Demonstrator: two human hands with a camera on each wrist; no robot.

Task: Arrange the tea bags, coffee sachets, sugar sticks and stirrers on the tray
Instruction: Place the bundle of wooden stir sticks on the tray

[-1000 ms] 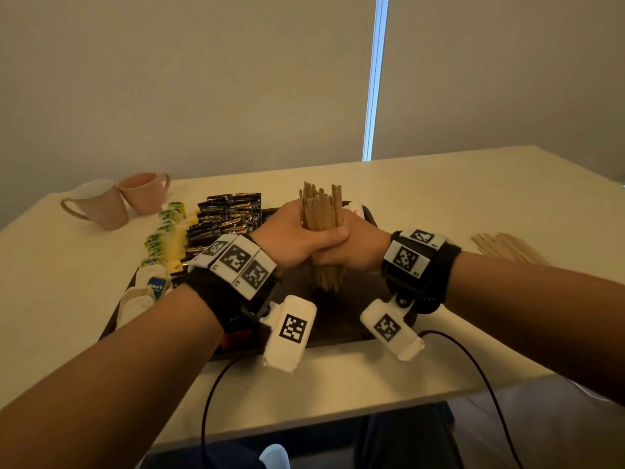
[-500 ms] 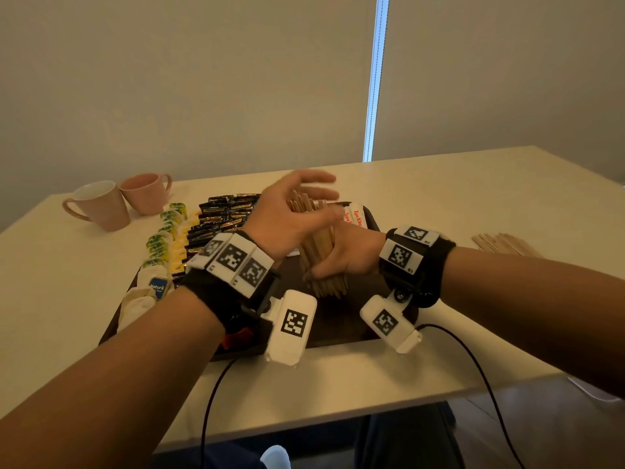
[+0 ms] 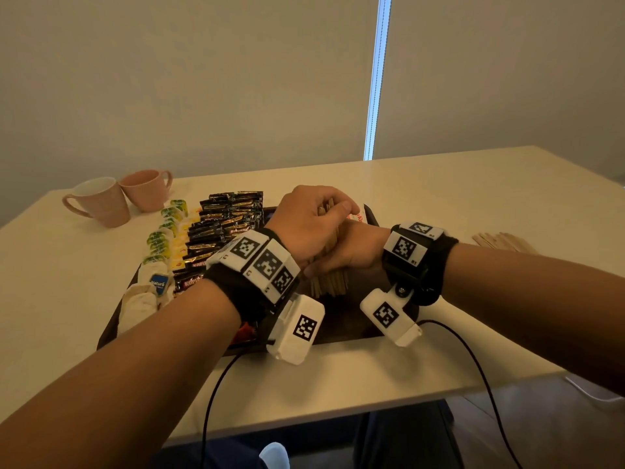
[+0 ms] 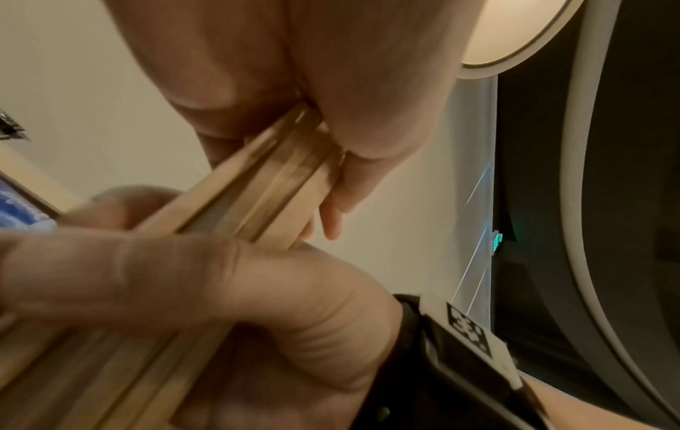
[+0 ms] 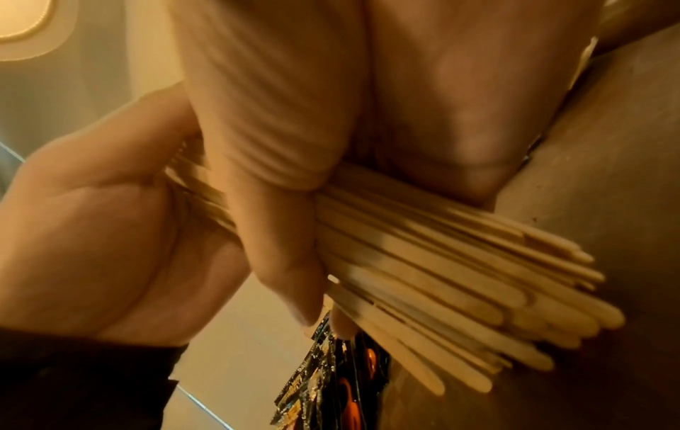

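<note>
Near edge: two cables hang over the near side of the worktop (image 3: 439,367), running from the wrist cameras.
Tray: the dark tray (image 3: 341,330) sits on the worktop just past that edge, with bare floor at its near right.
Left hand: the left hand (image 3: 306,225) curls over the top of the bundle of stirrers (image 3: 329,284), fingers bent round the upper ends; its grip is closed on them.
Right hand: the right hand (image 3: 351,252) wraps the middle of the same bundle from the right, its grip also closed round the sticks.
Stirrers: the bundle stands near upright over the tray's right half, lower ends fanned and uneven in the right wrist view; whether they touch the tray floor I cannot tell.
Left of the hands: coffee sachets (image 3: 226,225) lie in overlapping rows, tea bags (image 3: 165,231) in a column beside them, white packets at the tray's near left.
Behind the hands: a sugar stick (image 3: 358,216) shows only partly.
Far right: loose stirrers (image 3: 500,240) lie on the worktop, off the tray.
Far left: two pink cups (image 3: 111,201) stand touching.
Risk: the sticks are smooth and many, so easing either grip before the bundle lies flat would likely let them splay or slide onto the sachets.
Risk: swinging the bundle down leftward could nudge the sachet rows out of line.
</note>
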